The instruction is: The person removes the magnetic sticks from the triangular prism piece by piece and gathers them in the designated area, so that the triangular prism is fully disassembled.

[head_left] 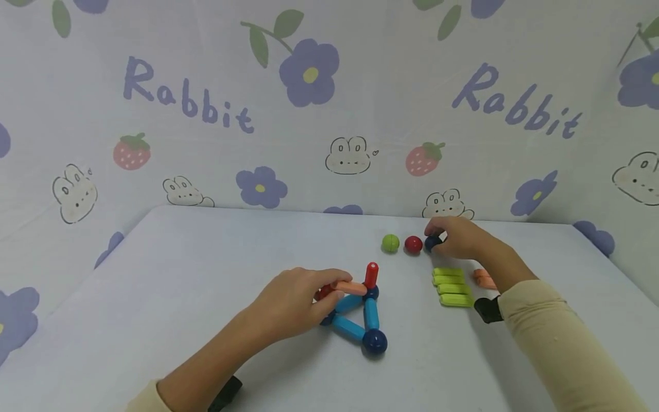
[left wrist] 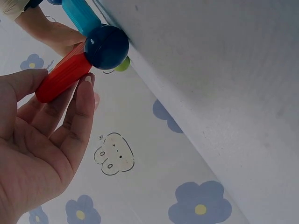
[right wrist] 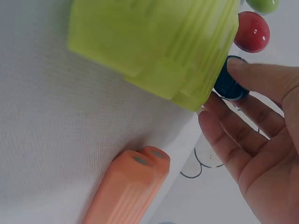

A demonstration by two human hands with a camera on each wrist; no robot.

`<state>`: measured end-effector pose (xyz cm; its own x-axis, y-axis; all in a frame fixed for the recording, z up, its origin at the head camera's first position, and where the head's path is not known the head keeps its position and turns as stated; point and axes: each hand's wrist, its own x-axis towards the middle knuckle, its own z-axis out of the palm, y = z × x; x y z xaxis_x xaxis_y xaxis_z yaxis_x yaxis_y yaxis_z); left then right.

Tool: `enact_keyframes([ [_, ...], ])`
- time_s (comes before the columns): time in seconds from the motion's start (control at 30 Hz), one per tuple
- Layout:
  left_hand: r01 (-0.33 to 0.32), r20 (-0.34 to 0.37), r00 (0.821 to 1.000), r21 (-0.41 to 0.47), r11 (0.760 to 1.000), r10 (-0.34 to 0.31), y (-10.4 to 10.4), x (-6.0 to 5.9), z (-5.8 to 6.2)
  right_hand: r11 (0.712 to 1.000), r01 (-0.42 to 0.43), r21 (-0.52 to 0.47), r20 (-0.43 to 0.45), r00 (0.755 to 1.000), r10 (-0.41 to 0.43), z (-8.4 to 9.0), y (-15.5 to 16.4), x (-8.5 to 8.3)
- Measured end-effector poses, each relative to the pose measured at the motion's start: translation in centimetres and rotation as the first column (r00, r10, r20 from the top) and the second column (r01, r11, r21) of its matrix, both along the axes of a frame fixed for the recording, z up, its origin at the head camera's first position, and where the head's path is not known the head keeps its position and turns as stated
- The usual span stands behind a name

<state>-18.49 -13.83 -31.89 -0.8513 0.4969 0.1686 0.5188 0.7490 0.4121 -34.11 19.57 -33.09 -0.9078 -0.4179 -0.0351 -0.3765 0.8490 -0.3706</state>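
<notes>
Left hand (head_left: 296, 300) pinches an orange stick (head_left: 350, 286) at the top of the blue-stick triangle (head_left: 355, 317) in the middle of the desk (head_left: 180, 274), beside the upright red stick (head_left: 371, 274). Right hand (head_left: 455, 236) reaches to the far edge, fingertips closing on a dark blue ball (head_left: 431, 242), next to the red ball (head_left: 413, 244) and green ball (head_left: 390, 243). Green sticks (head_left: 452, 288) lie just beneath that wrist.

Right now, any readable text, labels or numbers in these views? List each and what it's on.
"Rabbit" in purple letters on the printed backdrop cloth, left of the big flower.
"Rabbit" a second time on the same cloth, upper right.
No other text: the sticks, the balls, the table and both wrist views show no letters or numbers.
</notes>
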Motion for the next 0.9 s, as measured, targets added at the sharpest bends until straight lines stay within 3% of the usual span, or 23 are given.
enact_keyframes([
  [0.37,-0.011,-0.005,1.000,0.007,1.000,0.011,-0.1,0.0,0.0,0.999,0.019,0.026,0.005,1.000,-0.020,0.3,-0.5,0.3],
  [0.57,-0.013,-0.007,1.000,0.005,1.000,0.013,-0.1,0.0,0.1,1.000,0.002,0.025,-0.045,0.999,-0.001,0.9,-1.3,1.3],
  [0.7,-0.016,0.013,1.000,0.001,1.000,0.016,0.0,-0.1,0.0,0.990,-0.101,-0.102,-0.070,0.993,0.094,1.8,-3.4,4.0],
  [0.8,-0.015,0.025,1.000,-0.001,1.000,0.015,0.0,-0.2,0.0,0.942,-0.254,-0.217,-0.059,0.967,0.247,2.2,-5.5,6.6],
  [0.9,-0.007,0.017,1.000,0.000,1.000,0.007,0.0,-0.2,0.0,0.890,-0.385,-0.245,-0.080,0.923,0.378,2.3,-7.5,8.8],
])
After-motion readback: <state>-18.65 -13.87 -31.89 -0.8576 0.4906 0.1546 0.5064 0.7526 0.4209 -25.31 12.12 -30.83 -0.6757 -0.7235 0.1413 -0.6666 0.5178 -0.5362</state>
